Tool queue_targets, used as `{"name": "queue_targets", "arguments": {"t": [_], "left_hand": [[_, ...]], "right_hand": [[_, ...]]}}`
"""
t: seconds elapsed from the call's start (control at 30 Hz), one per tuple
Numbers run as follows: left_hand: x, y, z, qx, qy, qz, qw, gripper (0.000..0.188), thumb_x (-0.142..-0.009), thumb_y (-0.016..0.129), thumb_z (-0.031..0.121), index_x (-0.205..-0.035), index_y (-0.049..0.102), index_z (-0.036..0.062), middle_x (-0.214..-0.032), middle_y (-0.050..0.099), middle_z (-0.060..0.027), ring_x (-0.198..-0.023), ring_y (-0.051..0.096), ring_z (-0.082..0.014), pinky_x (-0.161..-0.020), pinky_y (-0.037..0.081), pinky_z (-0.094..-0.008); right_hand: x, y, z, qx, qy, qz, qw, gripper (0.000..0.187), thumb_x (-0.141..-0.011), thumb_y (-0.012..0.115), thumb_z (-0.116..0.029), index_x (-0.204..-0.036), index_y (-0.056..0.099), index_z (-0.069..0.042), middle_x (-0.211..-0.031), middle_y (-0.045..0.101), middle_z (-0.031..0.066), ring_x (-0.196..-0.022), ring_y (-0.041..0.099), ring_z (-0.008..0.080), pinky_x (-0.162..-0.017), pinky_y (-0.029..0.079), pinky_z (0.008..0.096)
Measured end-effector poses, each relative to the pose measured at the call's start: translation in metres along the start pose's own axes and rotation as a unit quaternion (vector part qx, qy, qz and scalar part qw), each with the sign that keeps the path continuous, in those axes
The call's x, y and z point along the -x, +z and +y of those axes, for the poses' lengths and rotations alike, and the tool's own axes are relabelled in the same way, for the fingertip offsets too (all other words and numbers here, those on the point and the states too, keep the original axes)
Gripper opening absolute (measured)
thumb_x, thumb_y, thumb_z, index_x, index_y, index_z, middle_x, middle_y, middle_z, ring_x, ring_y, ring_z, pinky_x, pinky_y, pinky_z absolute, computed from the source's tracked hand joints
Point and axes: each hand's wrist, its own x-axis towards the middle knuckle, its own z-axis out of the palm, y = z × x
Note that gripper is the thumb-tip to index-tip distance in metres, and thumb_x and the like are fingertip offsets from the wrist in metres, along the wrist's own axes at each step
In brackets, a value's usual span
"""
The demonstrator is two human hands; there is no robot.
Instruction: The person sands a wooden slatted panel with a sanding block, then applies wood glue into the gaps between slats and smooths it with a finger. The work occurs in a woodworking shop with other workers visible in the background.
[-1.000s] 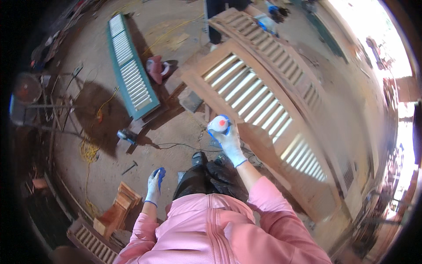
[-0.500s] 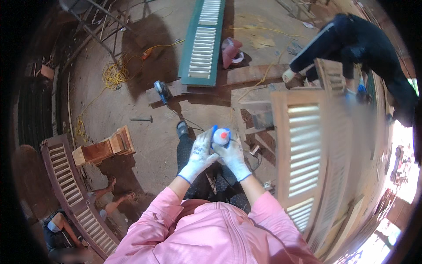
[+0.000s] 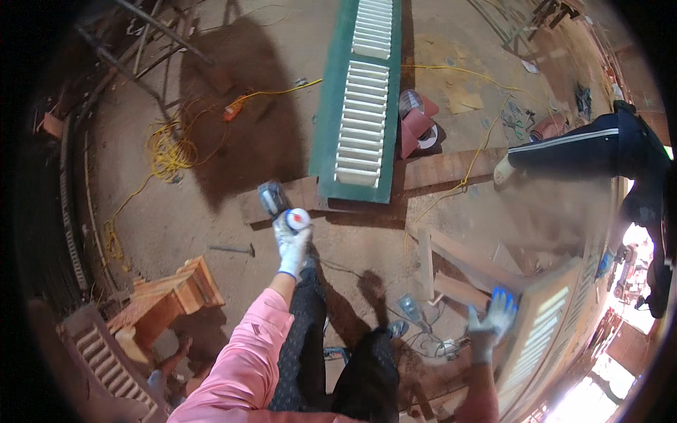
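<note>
My left hand (image 3: 290, 248), in a white glove with blue trim, is closed round a white bottle (image 3: 299, 220) with a red tip. Just beyond it a hand-held power tool (image 3: 271, 198) rests on a wooden plank. My right hand (image 3: 495, 317), gloved the same way, is held out to the right with its fingers spread and nothing in it. It is at the edge of a bare-wood louvred shutter (image 3: 546, 290); whether it touches the wood, I cannot tell. Ahead lies a green louvred shutter (image 3: 326, 158) with pale slats.
Yellow cord (image 3: 173, 156) lies coiled at the left, near a hammer (image 3: 233, 249). Reddish sanding rolls (image 3: 417, 134) sit beside the green shutter. A carved wooden piece (image 3: 169, 295) and a brown shutter (image 3: 106, 356) are at lower left. A bending co-worker's leg (image 3: 564, 146) shows at right.
My hands, together at the bottle before, have parted. The left has carried the bottle left and forward; the right has let go and reached to the right. My view has shifted too.
</note>
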Motion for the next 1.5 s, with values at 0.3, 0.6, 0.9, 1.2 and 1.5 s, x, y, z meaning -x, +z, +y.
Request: {"name": "queue_targets", "arguments": {"t": [0.3, 0.6, 0.9, 1.2, 1.5], "left_hand": [[-0.215, 0.043, -0.205, -0.234, 0.02, 0.031, 0.972, 0.086, -0.079, 0.09, 0.01, -0.152, 0.046, 0.0005, -0.14, 0.058, -0.0139, -0.125, 0.061, -0.0263, -0.109, 0.05, -0.0359], [-0.263, 0.052, -0.271, -0.299, 0.094, 0.054, 0.948, 0.09, -0.08, 0.076, -0.008, -0.16, 0.036, 0.0002, -0.149, 0.052, -0.0153, -0.135, 0.054, -0.0279, -0.118, 0.04, -0.0354], [-0.148, 0.002, -0.216, -0.175, -0.068, -0.084, 0.979, 0.066, -0.095, 0.075, 0.014, -0.15, 0.047, -0.0087, -0.145, 0.057, -0.019, -0.126, 0.059, -0.0299, -0.108, 0.048, -0.0396], [0.071, 0.078, 0.014, -0.274, -0.212, -0.495, 0.796, 0.037, -0.102, 0.07, 0.032, -0.114, 0.076, -0.0019, -0.103, 0.078, -0.0094, -0.082, 0.07, -0.0164, -0.077, 0.058, -0.0336], [0.267, 0.273, 0.203, -0.205, 0.234, -0.545, 0.778, 0.063, -0.105, 0.065, 0.028, -0.157, 0.046, -0.0007, -0.158, 0.051, -0.0211, -0.148, 0.046, -0.0351, -0.124, 0.035, -0.0431]], "right_hand": [[-0.018, -0.003, -0.029, 0.046, -0.013, 0.005, 0.999, 0.058, -0.085, 0.078, -0.034, -0.133, 0.067, -0.004, -0.133, 0.066, 0.0166, -0.133, 0.054, 0.0413, -0.125, 0.027, 0.0632], [-0.032, -0.004, -0.045, 0.049, 0.007, 0.019, 0.999, 0.057, -0.075, 0.083, -0.02, -0.128, 0.069, -0.008, -0.124, 0.069, 0.0113, -0.124, 0.058, 0.0379, -0.123, 0.029, 0.0634], [-0.04, -0.009, -0.02, -0.031, -0.014, 0.074, 0.997, 0.055, -0.076, 0.085, -0.045, -0.12, 0.074, -0.014, -0.118, 0.071, 0.0087, -0.121, 0.06, 0.0338, -0.113, 0.041, 0.0586], [0.011, -0.015, 0.003, -0.087, 0.034, -0.058, 0.994, 0.057, -0.095, 0.06, -0.057, -0.133, 0.07, -0.015, -0.135, 0.067, 0.008, -0.136, 0.054, 0.0316, -0.128, 0.021, 0.0587], [-0.015, -0.013, 0.016, -0.15, -0.072, -0.11, 0.98, 0.059, -0.094, 0.063, -0.052, -0.138, 0.069, -0.013, -0.143, 0.065, 0.0098, -0.147, 0.047, 0.0329, -0.131, 0.01, 0.0632]]}}
